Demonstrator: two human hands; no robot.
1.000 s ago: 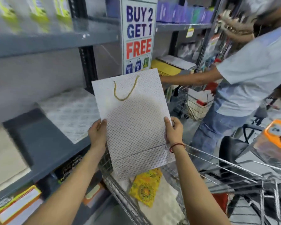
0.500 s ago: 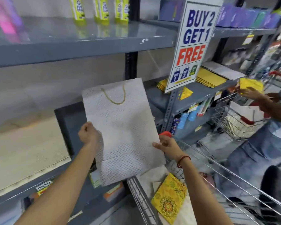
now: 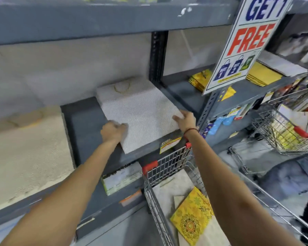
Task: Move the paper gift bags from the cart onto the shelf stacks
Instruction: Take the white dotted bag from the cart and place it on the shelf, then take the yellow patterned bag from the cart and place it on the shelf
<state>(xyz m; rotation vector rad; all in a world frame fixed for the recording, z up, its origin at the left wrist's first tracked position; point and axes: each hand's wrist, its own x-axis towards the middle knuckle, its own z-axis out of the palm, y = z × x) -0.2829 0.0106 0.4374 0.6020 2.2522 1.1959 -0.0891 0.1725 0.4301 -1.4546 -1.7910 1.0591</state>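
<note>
A white dotted paper gift bag (image 3: 142,112) with a gold cord handle lies flat on top of a stack of like bags on the grey shelf (image 3: 85,125). My left hand (image 3: 113,132) grips its near left corner. My right hand (image 3: 185,118) holds its near right edge, fingers on top. Below my arms the wire cart (image 3: 167,164) holds a yellow patterned gift bag (image 3: 192,217) lying on pale flat bags (image 3: 169,192).
A wide stack of beige bags (image 3: 25,153) fills the shelf to the left. A "GET 1 FREE" sign (image 3: 245,43) hangs at the upper right, with yellow bags (image 3: 263,76) on the shelf behind it. A second wire basket (image 3: 284,134) stands at the right.
The white bag went from upright in front of the shelf to lying flat on the white stack. Both hands followed it forward and still hold its near edge.
</note>
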